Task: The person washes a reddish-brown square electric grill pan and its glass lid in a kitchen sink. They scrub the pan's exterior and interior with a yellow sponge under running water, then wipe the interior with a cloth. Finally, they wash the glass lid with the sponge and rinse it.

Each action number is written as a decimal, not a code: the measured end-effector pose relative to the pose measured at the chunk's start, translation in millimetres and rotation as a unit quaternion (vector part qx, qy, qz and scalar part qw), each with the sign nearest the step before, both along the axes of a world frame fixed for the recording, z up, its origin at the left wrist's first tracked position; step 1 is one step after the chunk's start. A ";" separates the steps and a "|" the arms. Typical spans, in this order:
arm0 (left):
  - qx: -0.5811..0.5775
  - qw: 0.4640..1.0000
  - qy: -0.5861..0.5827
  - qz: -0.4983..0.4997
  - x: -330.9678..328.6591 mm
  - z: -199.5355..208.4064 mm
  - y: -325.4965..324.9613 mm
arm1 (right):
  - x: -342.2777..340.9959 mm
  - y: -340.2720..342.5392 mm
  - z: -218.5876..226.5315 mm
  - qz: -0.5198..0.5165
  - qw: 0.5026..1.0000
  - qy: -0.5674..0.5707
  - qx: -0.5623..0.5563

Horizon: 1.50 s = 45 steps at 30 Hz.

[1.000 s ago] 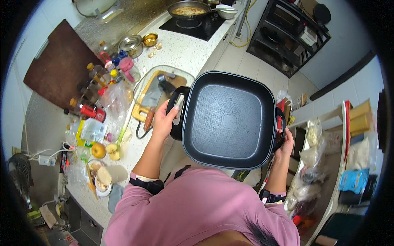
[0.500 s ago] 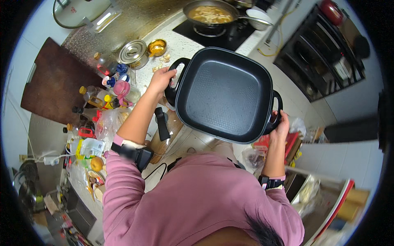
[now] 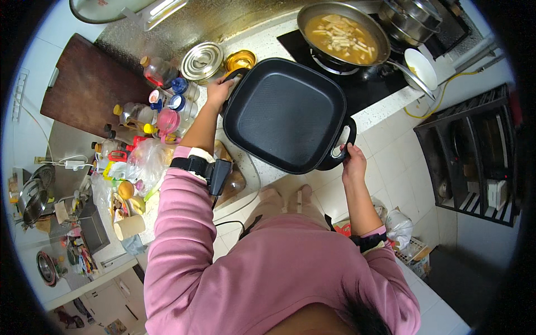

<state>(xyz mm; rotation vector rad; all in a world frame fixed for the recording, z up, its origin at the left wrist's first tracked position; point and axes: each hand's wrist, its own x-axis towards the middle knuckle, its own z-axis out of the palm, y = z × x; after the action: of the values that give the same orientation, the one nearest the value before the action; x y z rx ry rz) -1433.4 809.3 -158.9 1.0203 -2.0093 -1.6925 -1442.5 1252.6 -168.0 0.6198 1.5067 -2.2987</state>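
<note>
A square black electric pan (image 3: 287, 114) with rounded corners and a bare inner surface is held in front of me, level with the counter's edge. My left hand (image 3: 218, 91) grips its left loop handle, beside a metal tin and a gold-coloured bowl (image 3: 241, 59). On the opposite side my right hand (image 3: 353, 162) is closed round the right handle (image 3: 349, 134). Behind the pan, a wok (image 3: 341, 34) with light strips in brown broth sits on the black cooktop (image 3: 368, 89). Parts of the fingers are hidden by the handles.
Several bottles and jars (image 3: 162, 106) crowd the counter on the left, near a dark cutting board (image 3: 92, 89). A white bowl (image 3: 420, 70) stands beside the wok's long handle. To the right is a black rack (image 3: 472, 151); plastic bags (image 3: 398, 226) lie lower down.
The pan has shifted a little to the left in view, still in both hands. My view has turned, so the cooktop and wok appear lower and larger.
</note>
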 end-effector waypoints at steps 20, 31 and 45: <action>-0.351 0.913 -0.167 -0.126 250.5 116.9 56.6 | -8.8 13.2 -23.6 0.143 0.985 0.052 0.083; -0.237 0.844 -0.477 -0.071 287.4 40.0 122.8 | -24.4 14.2 -21.7 0.195 0.975 0.033 0.101; -0.241 0.935 -0.257 0.044 369.9 95.1 112.1 | -26.1 14.9 -14.7 0.205 0.975 0.002 0.090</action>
<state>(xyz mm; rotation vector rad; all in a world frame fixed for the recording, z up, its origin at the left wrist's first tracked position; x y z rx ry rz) -1063.6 921.4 -63.8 1.4289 -2.4701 -0.8524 -1468.6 1267.5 -182.7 0.3096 1.6754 -1.8690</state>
